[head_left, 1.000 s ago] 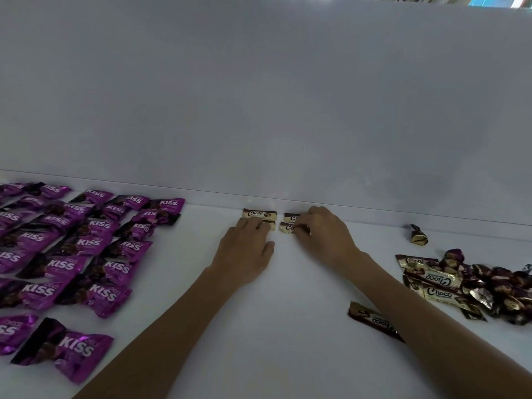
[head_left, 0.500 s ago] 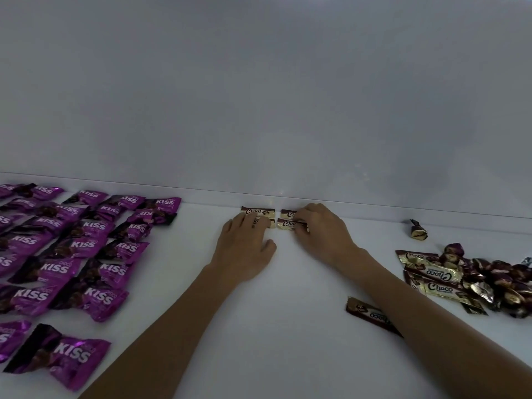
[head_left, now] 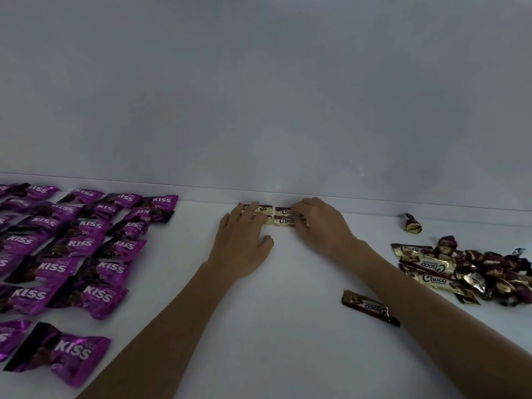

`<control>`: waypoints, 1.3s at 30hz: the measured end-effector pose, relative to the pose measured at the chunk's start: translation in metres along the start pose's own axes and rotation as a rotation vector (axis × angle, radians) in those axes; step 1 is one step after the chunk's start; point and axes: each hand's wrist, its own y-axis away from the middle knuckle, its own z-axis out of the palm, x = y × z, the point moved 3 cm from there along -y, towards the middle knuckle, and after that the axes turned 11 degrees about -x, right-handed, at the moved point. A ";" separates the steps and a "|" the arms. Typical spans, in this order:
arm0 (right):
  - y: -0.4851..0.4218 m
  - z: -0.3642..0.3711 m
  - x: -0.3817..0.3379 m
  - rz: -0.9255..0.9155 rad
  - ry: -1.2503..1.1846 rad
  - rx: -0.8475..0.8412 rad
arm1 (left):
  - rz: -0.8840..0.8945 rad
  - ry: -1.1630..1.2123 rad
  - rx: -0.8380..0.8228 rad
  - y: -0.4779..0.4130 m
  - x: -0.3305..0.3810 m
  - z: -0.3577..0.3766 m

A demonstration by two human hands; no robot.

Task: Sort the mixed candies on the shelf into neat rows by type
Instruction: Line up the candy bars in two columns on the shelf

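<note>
Aligning chocolate bars (head_left: 283, 220) (far edge): left hand (head_left: 241, 243) presses flat, right hand (head_left: 319, 226) pinches one; next, probably fetch the stray bar (head_left: 370, 307).

Looked most like a shop display shelf (head_left: 288, 326), though could not be told for sure. Had a flat white surface backed by a plain white panel (head_left: 259, 96), dimly lit. Carried many identical purple KISS candies (head_left: 95, 266) in rows at left and heaped gold Choco bars (head_left: 431, 279) and brown twist-wrapped candies (head_left: 501, 266) at right.
</note>
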 end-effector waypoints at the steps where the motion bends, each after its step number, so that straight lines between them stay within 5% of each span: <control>1: 0.000 -0.002 0.001 -0.016 0.009 0.008 | 0.005 0.011 0.011 0.001 0.000 -0.001; 15: 0.073 -0.049 0.082 0.108 -0.095 0.059 | 0.200 0.059 0.168 0.020 0.090 -0.018; 23: 0.139 -0.070 0.134 0.185 -0.051 0.132 | 0.325 0.141 0.005 0.050 0.148 0.003; 31: 0.170 -0.055 0.136 0.111 0.051 -0.028 | 0.151 0.209 -0.099 0.074 0.175 0.028; 39: 0.175 -0.056 0.136 0.063 -0.218 0.178 | 0.022 0.198 0.051 0.089 0.192 0.028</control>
